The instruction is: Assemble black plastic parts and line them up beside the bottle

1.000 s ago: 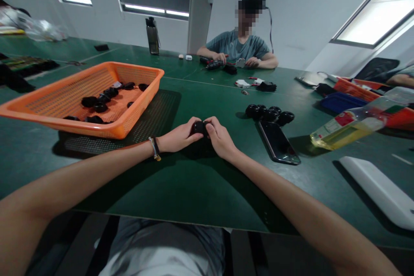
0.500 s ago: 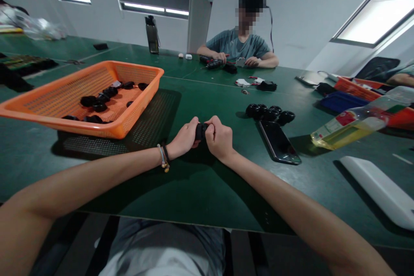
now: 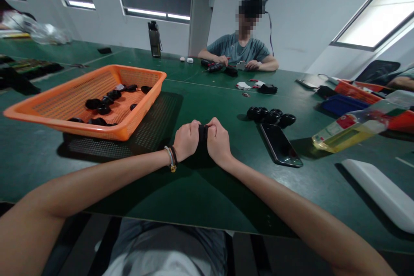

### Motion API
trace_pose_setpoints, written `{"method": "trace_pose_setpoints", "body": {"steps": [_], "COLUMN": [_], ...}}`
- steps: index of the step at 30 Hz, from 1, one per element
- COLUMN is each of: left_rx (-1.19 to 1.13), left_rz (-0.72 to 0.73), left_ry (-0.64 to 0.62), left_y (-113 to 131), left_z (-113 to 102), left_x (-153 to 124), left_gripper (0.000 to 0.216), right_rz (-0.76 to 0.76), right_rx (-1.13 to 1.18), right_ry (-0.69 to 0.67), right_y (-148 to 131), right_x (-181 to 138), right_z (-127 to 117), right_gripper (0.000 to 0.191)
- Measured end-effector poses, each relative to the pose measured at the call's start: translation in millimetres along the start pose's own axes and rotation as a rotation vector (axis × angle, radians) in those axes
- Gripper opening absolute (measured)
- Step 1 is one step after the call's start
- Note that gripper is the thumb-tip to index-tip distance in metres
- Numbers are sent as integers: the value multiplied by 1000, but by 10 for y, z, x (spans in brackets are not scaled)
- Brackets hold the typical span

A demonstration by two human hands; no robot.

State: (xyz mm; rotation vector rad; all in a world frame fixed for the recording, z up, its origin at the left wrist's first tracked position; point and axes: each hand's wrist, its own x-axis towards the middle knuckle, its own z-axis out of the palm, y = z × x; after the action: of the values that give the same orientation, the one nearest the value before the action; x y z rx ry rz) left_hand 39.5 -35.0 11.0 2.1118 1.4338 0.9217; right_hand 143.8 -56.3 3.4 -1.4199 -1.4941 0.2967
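Observation:
My left hand [image 3: 186, 140] and my right hand [image 3: 218, 141] are both clenched around one small black part [image 3: 203, 131], held between them just above the green table [image 3: 194, 189]. Only a sliver of the part shows between the fists. An orange mesh basket [image 3: 64, 112] to the left holds several similar black parts [image 3: 103, 105]. A cluster of black parts [image 3: 270, 115] lies on the table to the right of my hands, behind a dark phone [image 3: 280, 143].
A bottle of yellow liquid [image 3: 352, 127] lies at the right, with a white flat object [image 3: 380, 192] nearer me. A blue tray [image 3: 343, 104] and orange tray [image 3: 359, 89] sit far right. Across the table a person [image 3: 241, 47] handles small items. A dark bottle [image 3: 154, 39] stands at the back.
My fingers have curled from a loose fingertip hold into tight fists around the black part, and both wrists have turned inward. The view has tilted down slightly.

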Motion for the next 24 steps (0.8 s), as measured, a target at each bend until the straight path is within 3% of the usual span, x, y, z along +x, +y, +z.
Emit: {"method": "trace_pose_setpoints", "body": {"steps": [7, 11, 15, 20, 24], "left_rx": [23, -96, -374, -539, -580], "left_rz": [44, 70, -44, -285, -318], "left_ry": [-14, -23, -73, -221, -228], "left_y": [-3, -43, -80, -24, -32], "left_z": [-24, 12, 75, 71, 84], "left_x": [0, 40, 79, 88, 86], "left_gripper": [43, 38, 39, 49, 46], "right_rz": [64, 17, -153, -534, -607], "right_rx": [51, -1, -156, -296, -330], "right_ry": [7, 35, 47, 39, 37], "right_y": [5, 43, 146, 270, 281], "right_x": [-19, -5, 47, 98, 99], "right_z": [17, 25, -14, -119, -135], "right_gripper": [21, 20, 20, 21, 24]}}
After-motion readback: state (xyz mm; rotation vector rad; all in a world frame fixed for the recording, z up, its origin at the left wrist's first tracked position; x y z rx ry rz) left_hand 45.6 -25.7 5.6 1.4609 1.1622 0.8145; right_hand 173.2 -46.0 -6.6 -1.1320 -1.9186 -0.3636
